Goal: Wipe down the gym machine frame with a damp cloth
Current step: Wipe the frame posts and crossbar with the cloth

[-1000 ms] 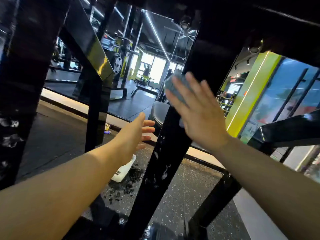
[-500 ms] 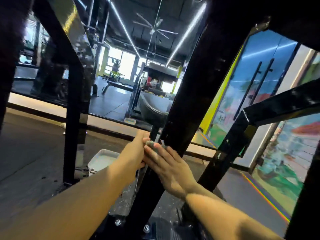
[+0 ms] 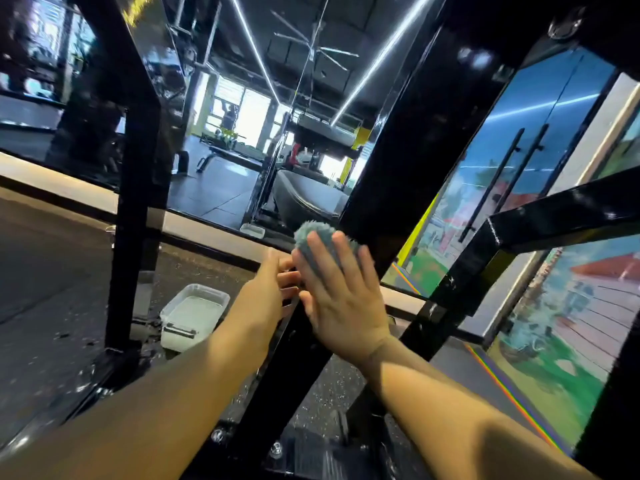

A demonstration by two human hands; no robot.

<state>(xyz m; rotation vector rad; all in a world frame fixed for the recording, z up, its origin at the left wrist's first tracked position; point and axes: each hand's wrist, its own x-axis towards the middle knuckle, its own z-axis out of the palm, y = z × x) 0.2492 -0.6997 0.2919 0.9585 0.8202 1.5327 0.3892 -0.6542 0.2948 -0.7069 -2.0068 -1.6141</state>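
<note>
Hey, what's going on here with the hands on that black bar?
A person is wiping down a gym machine. The right hand presses a fluffy grey-blue cloth against the slanted black frame bar, fingers straight. The left hand reaches in beside it on the bar's other side; whether it grips anything is unclear. A white tub with what looks like water sits on the floor to the left.

The right hand (image 3: 341,299) covers most of the cloth (image 3: 308,235) (left fingers (image 3: 288,279) partly hidden).
</note>
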